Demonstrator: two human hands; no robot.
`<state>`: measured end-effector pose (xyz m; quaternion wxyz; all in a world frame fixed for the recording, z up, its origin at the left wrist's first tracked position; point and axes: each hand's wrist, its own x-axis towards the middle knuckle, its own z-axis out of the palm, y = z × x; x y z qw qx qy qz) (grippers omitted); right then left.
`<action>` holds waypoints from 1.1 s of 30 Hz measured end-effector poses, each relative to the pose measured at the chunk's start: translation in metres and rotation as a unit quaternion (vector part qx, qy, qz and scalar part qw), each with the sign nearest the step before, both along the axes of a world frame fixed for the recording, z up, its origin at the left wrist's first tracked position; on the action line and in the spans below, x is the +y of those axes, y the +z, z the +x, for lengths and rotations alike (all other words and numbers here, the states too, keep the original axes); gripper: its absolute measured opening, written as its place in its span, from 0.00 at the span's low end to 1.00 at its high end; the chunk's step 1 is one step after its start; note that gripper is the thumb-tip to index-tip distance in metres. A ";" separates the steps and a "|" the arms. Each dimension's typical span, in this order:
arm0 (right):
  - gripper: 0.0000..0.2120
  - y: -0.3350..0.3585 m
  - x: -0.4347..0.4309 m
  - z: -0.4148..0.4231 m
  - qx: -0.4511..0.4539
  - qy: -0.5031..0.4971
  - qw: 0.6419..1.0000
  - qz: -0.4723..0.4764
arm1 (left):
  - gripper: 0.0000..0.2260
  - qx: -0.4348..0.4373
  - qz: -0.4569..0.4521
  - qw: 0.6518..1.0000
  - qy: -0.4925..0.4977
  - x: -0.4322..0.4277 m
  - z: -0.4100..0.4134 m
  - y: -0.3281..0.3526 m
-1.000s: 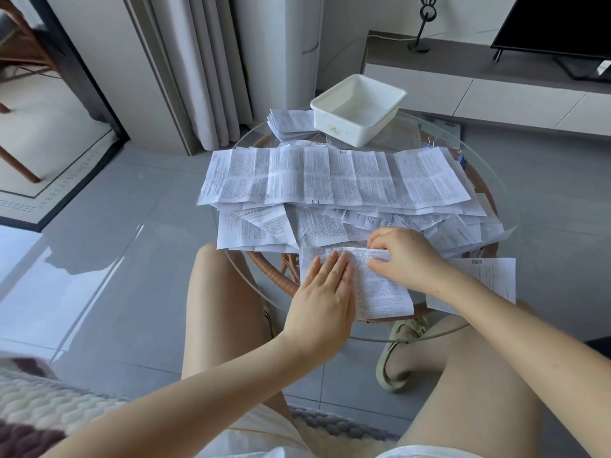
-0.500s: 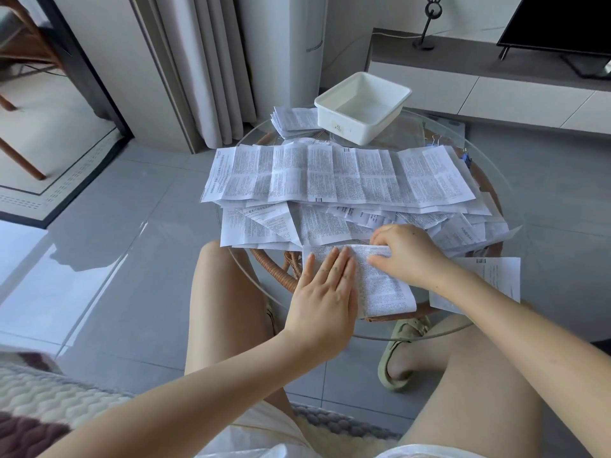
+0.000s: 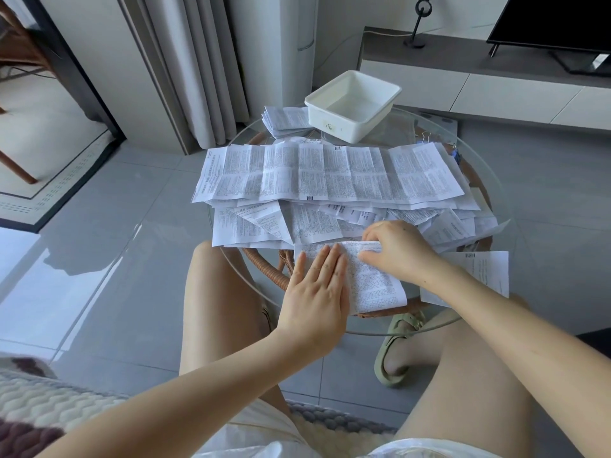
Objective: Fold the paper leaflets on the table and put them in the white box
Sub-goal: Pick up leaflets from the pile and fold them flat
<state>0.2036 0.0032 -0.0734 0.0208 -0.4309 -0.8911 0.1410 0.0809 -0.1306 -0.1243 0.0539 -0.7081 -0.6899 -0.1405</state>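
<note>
Two hands work on one leaflet (image 3: 373, 282) lying at the 6 o'clock edge of the round glass table (image 3: 413, 133). The left hand (image 3: 317, 292) lies flat on the leaflet's left part, its fingers straight and pressed together, palm down on the paper. The right hand (image 3: 400, 251) sits at the leaflet's far edge, toward 5 o'clock. Its fingers are curled over that edge and its thumb tip rests on the printed face, so it pinches the paper there. The leaflet looks already folded once, its near corner reaching the table rim.

Many unfolded leaflets form a wide pile (image 3: 330, 180) across the table's centre, spreading from 9 o'clock to 3 o'clock, with the topmost sheet long and creased into panels. The white box (image 3: 320, 119) stands at 12 o'clock, just beyond the pile. A small stack of folded leaflets (image 3: 284, 119) lies just beside it at 11 o'clock, touching or nearly touching its wall. One loose sheet (image 3: 476, 272) lies at 4 o'clock, partly under the right forearm.
</note>
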 end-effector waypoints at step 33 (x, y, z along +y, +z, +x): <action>0.29 -0.044 -0.093 0.053 0.098 -0.004 0.976 0.193 | 0.22 0.094 -0.077 0.982 -0.141 -0.028 -0.073 0.007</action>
